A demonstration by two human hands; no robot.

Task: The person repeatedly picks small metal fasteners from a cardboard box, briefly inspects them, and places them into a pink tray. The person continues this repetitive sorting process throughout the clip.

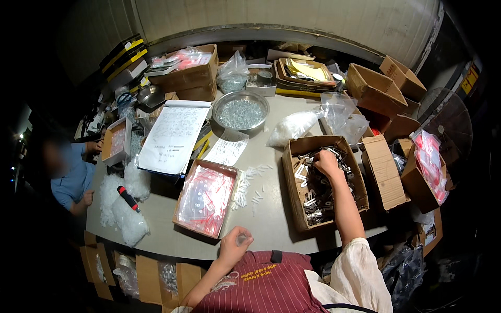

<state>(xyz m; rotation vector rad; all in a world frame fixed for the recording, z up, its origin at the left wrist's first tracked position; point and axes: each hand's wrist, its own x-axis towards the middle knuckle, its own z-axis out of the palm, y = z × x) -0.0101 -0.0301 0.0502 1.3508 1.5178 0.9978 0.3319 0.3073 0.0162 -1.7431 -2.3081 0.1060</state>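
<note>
Inside the deep cardboard box (290, 193) toward the right of the worktable (271, 224), the right hand (327, 164), bent downward, with fingertips sunk among loose metal pieces (313, 202). Fingers drawn in close over the heap, but cannot tell a clamped piece from a mere touch. Jumbled metal all round the knuckles, some bright, some dark, apparently narrow and slotted or bent.

Probably light singly, heavy by the boxful; hard, stiff, hardly fragile, perhaps slippery on smooth faces and apt to catch on one another. Best taken one at a time, thumb and forefinger across the flat middle, clear of thin edges, from the looser ones on top near the left wall.

At the near table edge, the left hand (236, 245), fingers curled toward the thumb in a ring, apart from the box; cannot tell empty from lightly holding. Just beyond, a shallow carton (194, 230) of clear and red plastic packets (205, 198); beside it, scattered white plastic sticks (242, 193). Farther out, a bag of white pieces (295, 128), a metal bowl (214, 116) of small shiny parts, a handwritten pad (170, 136), and, to the left, a red-and-black tool (128, 199) on clear bags (130, 224). At the far left, a co-worker in blue (73, 180).

Hidden: right fingertips, lower layers of the heap, inside of the left curl. Hard to make out: exact outline of each metal piece, kind of bowl parts, everything in the black rim.
</note>
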